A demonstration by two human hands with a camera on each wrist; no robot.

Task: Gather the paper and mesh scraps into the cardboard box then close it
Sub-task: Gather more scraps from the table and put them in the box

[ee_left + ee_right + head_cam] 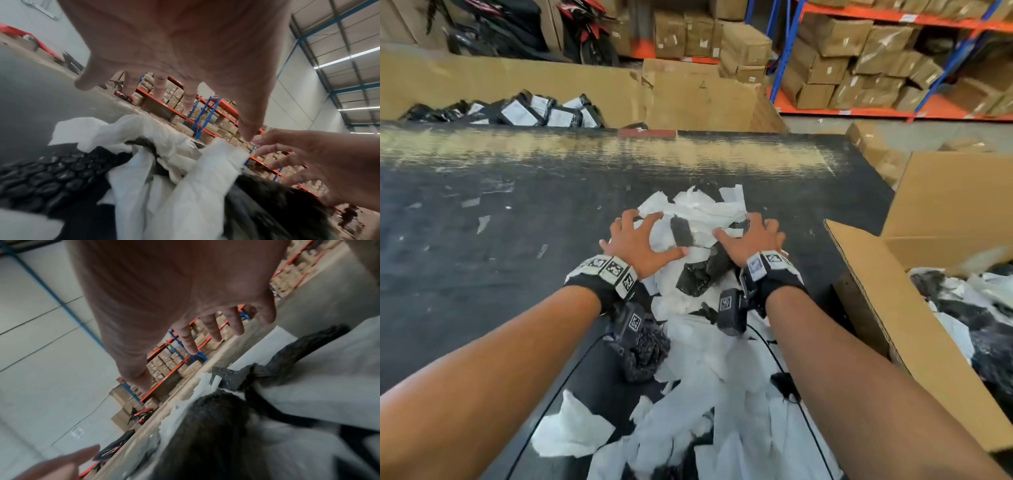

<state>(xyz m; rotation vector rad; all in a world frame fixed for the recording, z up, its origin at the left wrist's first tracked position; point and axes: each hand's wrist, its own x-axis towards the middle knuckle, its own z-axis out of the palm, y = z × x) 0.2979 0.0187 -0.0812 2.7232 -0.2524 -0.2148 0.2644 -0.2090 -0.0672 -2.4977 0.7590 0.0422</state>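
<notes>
On the scuffed black tabletop (482, 274), my left hand (635, 241) & right hand (751, 240) w/ fingers splayed, palms down over heap of crinkled white paper scraps (695, 212) & black bubbly mesh scraps (643, 349), gripping nothing, brown cardboard box (887, 308) at right, flaps up, part-filled w/ scraps.

Head view looks down; wrist views close under palms; all share scrap pile (698, 219).

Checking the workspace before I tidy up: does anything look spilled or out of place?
Yes. White paper scraps and black mesh scraps lie strewn across the black table, outside the open cardboard box.
</notes>
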